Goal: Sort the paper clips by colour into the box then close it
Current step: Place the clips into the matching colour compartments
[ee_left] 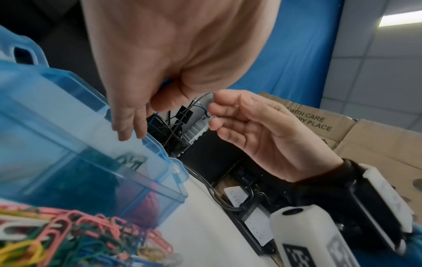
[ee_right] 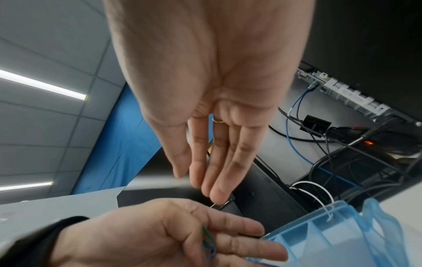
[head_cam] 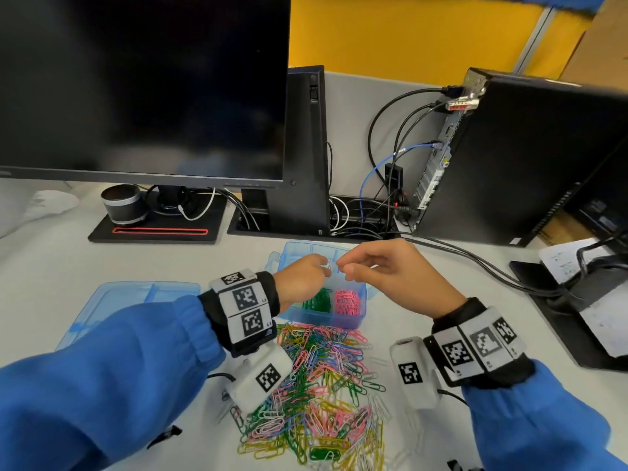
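My two hands meet above the open blue box (head_cam: 361, 319). Its near compartments hold green clips (head_cam: 317, 300) and pink clips (head_cam: 347, 302). The left hand (head_cam: 323, 268) grips a few clips; in the right wrist view a green and a blue clip (ee_right: 208, 243) lie between its curled fingers. The right hand (head_cam: 345, 266) pinches a thin white paper clip (head_cam: 329, 264) at the left fingertips. A mixed pile of coloured clips (head_cam: 323, 385) lies on the desk in front of the box. The far compartments are hidden by my hands.
The box's blue lid (head_cam: 129, 304) lies flat to the left. Behind the box are a monitor stand (head_cam: 156, 229), a cable tray (head_cam: 360, 219) and a black computer (head_cam: 509, 158). Black cables (head_cam: 475, 263) run along the desk on the right.
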Demonstrator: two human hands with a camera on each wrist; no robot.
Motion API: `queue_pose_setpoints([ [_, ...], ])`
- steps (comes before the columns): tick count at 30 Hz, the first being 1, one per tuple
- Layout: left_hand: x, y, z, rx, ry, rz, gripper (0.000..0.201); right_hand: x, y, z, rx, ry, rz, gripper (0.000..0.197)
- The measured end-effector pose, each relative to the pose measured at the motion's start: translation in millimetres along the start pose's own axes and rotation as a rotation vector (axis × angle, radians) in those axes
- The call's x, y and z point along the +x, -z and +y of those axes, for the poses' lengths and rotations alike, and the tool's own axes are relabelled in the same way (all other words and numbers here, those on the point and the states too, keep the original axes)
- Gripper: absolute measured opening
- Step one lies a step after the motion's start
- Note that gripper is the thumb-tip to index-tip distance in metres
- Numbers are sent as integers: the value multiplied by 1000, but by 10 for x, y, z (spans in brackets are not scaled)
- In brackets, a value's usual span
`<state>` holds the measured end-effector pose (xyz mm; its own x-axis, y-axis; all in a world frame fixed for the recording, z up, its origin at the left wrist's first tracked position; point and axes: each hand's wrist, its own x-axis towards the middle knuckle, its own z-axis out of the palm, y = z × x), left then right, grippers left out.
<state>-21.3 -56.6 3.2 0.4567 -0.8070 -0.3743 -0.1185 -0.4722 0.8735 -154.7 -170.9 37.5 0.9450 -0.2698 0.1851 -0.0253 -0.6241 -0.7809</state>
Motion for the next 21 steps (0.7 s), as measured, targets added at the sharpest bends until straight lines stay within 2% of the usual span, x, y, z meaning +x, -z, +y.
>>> queue_pose_setpoints([
  [7, -33, 23, -46, 247, -88, -42, 57, -2, 29, 22, -1, -11, -37, 10],
  [15, -76, 51, 62, 739, -270, -114, 74, -14, 74, 58, -43, -52, -57, 8],
  [21, -65, 94, 25, 763, -326, -138, 83, -16, 94, 110, -98, -82, -37, 9],
])
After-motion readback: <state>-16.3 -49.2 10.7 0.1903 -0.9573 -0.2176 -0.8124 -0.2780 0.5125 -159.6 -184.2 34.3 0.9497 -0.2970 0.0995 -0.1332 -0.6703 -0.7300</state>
